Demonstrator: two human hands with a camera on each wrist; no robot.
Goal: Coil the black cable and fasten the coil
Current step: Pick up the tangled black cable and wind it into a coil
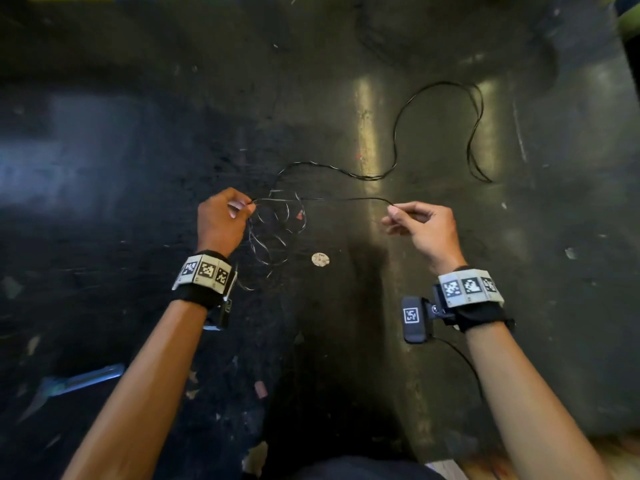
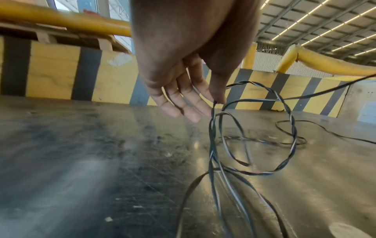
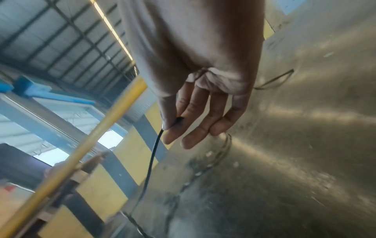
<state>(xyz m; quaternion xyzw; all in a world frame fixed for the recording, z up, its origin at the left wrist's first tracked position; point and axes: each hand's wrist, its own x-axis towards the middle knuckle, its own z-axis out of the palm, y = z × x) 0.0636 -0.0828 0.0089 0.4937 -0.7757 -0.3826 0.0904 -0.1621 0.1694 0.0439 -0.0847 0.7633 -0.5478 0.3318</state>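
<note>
A thin black cable (image 1: 394,147) snakes over the dark floor, from the far right to my hands. My left hand (image 1: 239,207) pinches several hanging loops of it (image 1: 277,233) between thumb and forefinger. The loops (image 2: 252,136) dangle below the fingertips in the left wrist view. A taut stretch (image 1: 325,199) runs from there to my right hand (image 1: 394,211). That hand pinches the cable (image 3: 154,151) between thumb and forefinger, the other fingers loosely extended. The far end of the cable lies folded back at the right (image 1: 479,168).
Scraps litter the scuffed dark floor: a round pale disc (image 1: 320,259) near the loops, a small red bit (image 1: 300,214), and a bluish strip (image 1: 83,379) at the lower left. A yellow-and-black striped barrier (image 2: 61,75) and yellow rails (image 2: 65,21) stand beyond.
</note>
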